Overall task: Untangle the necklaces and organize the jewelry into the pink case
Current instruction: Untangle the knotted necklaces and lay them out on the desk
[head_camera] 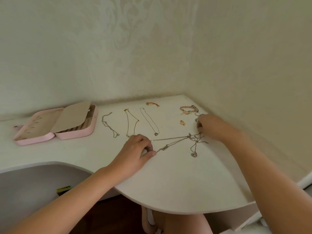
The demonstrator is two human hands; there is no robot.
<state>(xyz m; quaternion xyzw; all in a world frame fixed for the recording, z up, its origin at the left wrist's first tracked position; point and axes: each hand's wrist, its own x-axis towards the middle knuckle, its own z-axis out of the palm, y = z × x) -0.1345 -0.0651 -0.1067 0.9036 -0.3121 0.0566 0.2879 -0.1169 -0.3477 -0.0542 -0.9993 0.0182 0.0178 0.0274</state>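
A tangle of thin silver necklaces point(194, 139) lies on the white table point(168, 183), with a heart pendant point(194, 154) hanging off its near side. My left hand point(136, 149) pinches the ends of two chains drawn out to the left. My right hand point(209, 125) pinches the knot at its right side. Three untangled necklaces lie in a row: a silver one point(108, 124), a gold one point(131, 122) and a thin one with a pendant point(150, 121). The pink case point(55, 124) lies open at the left.
A red cord bracelet point(152, 104) lies near the back wall. A pink bead bracelet point(188, 108), rings and gold earrings point(182, 122) sit in the right corner by the wall. The table's curved front edge runs below my arms.
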